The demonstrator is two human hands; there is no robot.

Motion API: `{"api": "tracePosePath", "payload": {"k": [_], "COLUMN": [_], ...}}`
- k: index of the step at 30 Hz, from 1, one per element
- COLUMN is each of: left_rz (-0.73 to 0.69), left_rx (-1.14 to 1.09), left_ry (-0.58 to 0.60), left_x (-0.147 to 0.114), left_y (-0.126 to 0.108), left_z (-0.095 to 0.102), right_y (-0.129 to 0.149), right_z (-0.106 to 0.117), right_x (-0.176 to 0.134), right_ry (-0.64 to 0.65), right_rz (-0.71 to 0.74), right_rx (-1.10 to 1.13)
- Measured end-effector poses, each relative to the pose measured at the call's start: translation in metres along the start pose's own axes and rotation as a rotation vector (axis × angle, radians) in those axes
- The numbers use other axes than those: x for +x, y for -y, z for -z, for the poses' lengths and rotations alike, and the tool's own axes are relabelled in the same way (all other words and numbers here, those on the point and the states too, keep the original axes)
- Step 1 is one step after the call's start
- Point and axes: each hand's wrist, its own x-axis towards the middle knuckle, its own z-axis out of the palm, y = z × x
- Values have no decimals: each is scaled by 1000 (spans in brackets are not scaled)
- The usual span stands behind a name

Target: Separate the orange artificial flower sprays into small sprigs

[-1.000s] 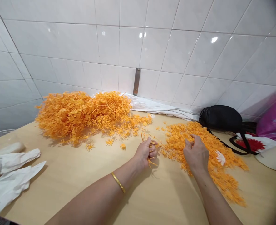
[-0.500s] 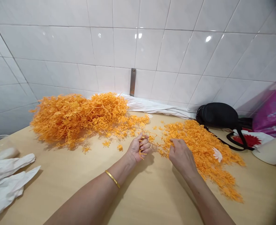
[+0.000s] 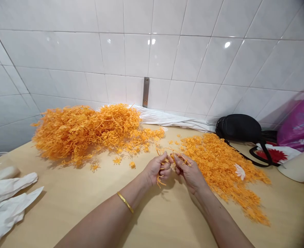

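My left hand [image 3: 161, 167] is closed around thin orange plastic stems [image 3: 160, 179], whose ends stick out above and below the fist. Close beside it, my right hand [image 3: 186, 170] pinches an orange plastic piece [image 3: 182, 158] with small prongs between thumb and fingers. The fingertips of both hands nearly meet above the table. Left of them rises a tall, tangled heap of orange plastic flower stems [image 3: 87, 132]. To the right spreads a flatter pile of small orange plastic flower pieces [image 3: 219, 158], with a white petal piece [image 3: 240, 171] on top.
Loose orange pieces [image 3: 132, 165] lie before the left heap. A white cloth [image 3: 170, 119] runs along the tiled wall. At the right are a black bag [image 3: 241, 127], a purple bag [image 3: 296, 120], a red flower [image 3: 273, 155] and a cream cylinder [image 3: 297, 165]. White gloves [image 3: 12, 206] lie left.
My right hand has moved left from the flat pile to my left hand and now pinches an orange piece. My left hand keeps its hold, slightly lower and further right.
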Motion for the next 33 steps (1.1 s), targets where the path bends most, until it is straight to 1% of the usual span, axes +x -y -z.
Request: {"api": "tracePosePath", "payload": {"k": [3,5,7,9,11,14,17,20,22,24,27,30,32,33], "left_rz": [-77,-134,-143,-115,-93,-86,-122,-197,-243,-275,-279,-258,-245,-239], "left_rx": [100,91,43,-2,-25,-15,-28,-35,4,50,90,121,156,174], "left_ry": [-113,-168,-187,-189,-202,-254,-304,-328,-326,-298,-218,-154,-138,-137], "left_x": [2,3,3,3,3,5,6,6,6,5,4,3,2,2], "left_y": [4,4,3,2,1,2,3,3,2,3,4,4,4,5], "left_z": [0,-1,-2,-2,-2,0,2,1,1,1,3,4,4,4], "right_y": [-2,-1,0,1,1,-2,-4,-3,0,2,0,-7,-10,-10], "right_z": [5,8,9,6,2,-2,0,5,8,12,17,21,19,17], "right_x": [1,0,-3,-7,-10,-11,-9,-6,-4,-3,1,5,6,5], "right_ry": [-78,-122,-143,-123,-69,-3,-1,-12,-35,-88,-151,-196,-179,-141], "right_rz": [118,213,316,419,504,554,524,471,426,355,221,186,175,152], "right_rx": [-263,-493,-693,-854,-993,-1089,-1023,-856,-723,-608,-501,-450,-394,-353]}}
